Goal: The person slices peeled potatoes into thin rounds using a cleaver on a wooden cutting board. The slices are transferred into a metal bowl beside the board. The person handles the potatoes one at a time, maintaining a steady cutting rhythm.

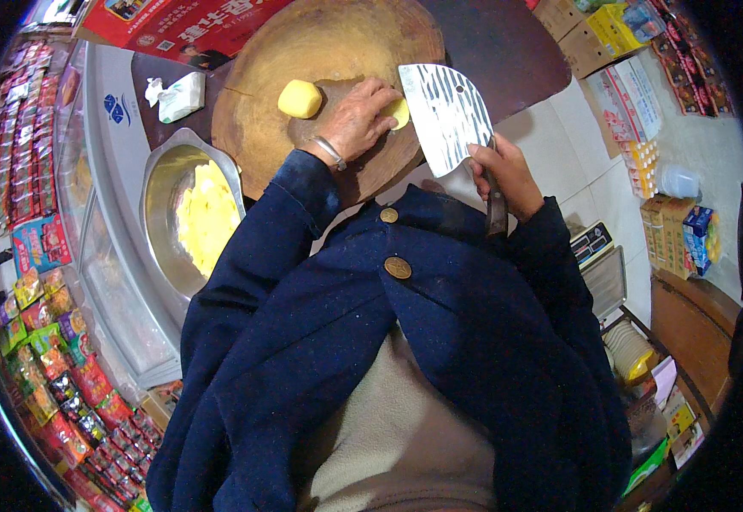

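My left hand [360,118], with a metal bracelet at the wrist, rests on a round wooden chopping block [339,38]. Its fingers hold a pale yellow piece of peeled potato [397,113] against the wood. To the left of that hand sits a whole peeled potato [299,99]. My right hand [506,173] grips the dark handle of a broad cleaver [448,115], its blade beside the block's right edge and just right of the yellow piece. Left of the block, a steel basin [157,192] contains many yellow slices [208,217].
A tissue pack [182,97] lies left of the block. Behind it stands a red printed box [185,32]. A glass-topped display case [121,256] runs along the left, beside hanging snack packets [45,320]. At right are a scale [603,281] and cartons [666,237].
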`<state>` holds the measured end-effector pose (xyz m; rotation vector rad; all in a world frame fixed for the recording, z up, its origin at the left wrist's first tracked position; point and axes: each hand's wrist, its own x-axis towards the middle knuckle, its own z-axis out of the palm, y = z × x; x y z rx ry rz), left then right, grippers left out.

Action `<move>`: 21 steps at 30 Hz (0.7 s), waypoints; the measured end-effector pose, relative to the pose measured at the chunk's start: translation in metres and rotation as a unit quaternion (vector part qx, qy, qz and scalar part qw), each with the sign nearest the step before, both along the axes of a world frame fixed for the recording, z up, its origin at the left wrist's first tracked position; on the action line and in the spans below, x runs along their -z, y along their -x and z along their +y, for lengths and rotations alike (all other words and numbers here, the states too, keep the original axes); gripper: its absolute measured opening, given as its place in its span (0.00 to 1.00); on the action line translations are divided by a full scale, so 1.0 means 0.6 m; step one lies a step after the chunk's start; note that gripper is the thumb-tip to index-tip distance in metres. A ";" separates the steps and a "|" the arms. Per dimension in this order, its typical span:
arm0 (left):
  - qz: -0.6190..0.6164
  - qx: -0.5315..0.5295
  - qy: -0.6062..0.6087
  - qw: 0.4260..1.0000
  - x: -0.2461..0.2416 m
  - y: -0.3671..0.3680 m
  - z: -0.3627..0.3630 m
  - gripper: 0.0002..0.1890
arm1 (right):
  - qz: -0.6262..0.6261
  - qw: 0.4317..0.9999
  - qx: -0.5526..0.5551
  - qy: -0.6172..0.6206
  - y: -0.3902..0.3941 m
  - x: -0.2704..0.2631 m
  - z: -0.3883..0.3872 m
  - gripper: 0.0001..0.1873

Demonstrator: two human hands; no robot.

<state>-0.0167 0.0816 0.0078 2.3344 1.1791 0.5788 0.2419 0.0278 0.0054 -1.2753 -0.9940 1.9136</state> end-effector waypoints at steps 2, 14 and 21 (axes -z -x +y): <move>-0.001 0.001 0.000 1.000 0.000 0.000 0.000 0.19 | -0.001 1.000 -0.005 -0.002 0.000 0.001 0.002 0.11; -0.015 0.002 0.006 1.000 0.004 0.002 0.002 0.18 | -0.007 1.000 -0.004 0.015 -0.001 -0.001 0.007 0.10; -0.015 -0.004 0.017 1.000 0.004 0.001 0.001 0.18 | -0.008 1.000 -0.009 0.014 -0.002 0.003 0.008 0.12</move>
